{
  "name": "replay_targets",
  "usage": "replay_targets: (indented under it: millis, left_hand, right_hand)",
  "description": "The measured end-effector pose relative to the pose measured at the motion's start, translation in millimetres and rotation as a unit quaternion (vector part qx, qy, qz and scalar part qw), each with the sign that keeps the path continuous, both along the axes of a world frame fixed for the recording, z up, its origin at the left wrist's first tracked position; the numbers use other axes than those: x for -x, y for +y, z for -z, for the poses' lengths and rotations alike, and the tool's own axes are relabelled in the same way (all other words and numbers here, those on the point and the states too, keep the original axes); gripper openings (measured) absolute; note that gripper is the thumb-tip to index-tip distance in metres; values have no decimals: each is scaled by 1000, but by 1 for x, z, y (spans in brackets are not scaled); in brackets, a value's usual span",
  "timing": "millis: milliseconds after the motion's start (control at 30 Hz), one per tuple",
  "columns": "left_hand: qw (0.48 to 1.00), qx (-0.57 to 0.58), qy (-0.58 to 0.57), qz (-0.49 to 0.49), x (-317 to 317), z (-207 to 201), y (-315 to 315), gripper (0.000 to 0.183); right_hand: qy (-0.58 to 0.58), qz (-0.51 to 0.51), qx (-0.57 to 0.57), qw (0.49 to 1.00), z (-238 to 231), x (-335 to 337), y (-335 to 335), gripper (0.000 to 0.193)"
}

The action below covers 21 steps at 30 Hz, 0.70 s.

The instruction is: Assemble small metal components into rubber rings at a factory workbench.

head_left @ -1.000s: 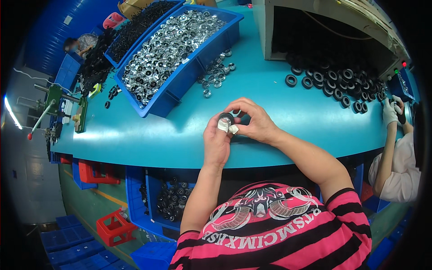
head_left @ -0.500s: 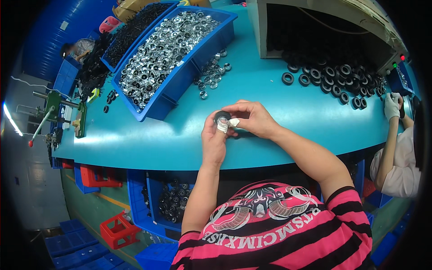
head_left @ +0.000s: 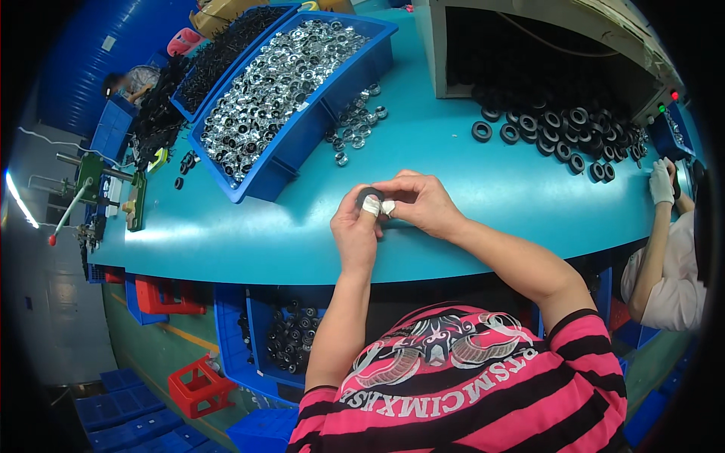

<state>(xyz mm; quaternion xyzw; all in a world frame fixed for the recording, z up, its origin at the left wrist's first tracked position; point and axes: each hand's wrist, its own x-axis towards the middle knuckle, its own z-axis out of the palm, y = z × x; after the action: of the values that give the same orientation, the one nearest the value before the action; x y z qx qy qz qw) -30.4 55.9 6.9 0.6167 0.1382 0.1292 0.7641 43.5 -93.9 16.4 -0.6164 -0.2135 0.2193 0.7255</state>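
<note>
A small black ring (head_left: 368, 193) is held up between my two hands, above the teal table. My left hand (head_left: 353, 230) is closed around its near and left side, with the white-wrapped thumb pressed on its face. From the right, my right hand (head_left: 429, 204) grips the same ring, fingertips at its far edge and a white-wrapped thumb against its side. Thumbs and fingers cover much of the ring, so I cannot see whether anything sits inside it. Loose clear and silvery round parts (head_left: 359, 128) lie beyond my hands, beside a blue bin (head_left: 302, 143).
The bin is heaped with clear round parts. Black rings (head_left: 563, 136) are piled at right before a grey-white box-shaped machine (head_left: 438, 60). A green lever press (head_left: 91, 185) stands far left. At right a co-worker's gloved hand (head_left: 661, 183) works. Below are red stools (head_left: 200, 386) and a blue bin of dark parts (head_left: 249, 332).
My hands have shifted slightly left and tilted the ring, and the left thumb now lies more across it. The co-worker's gloved hand has moved slightly.
</note>
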Motion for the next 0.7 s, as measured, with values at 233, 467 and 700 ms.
replay_targets:
  millis: [233, 467, 700]
  left_hand:
    - [999, 26, -4, 29, -3, -4, 3, 29]
    - [999, 7, 30, 18, -4, -1, 4, 31]
    - [994, -56, 10, 93, 1, -12, 1, 60]
  right_hand:
    - [84, -24, -23, 996, 2, -8, 0, 34]
    - [96, -49, 7, 994, -3, -8, 0, 35]
    - [171, -38, -20, 984, -5, -16, -2, 36]
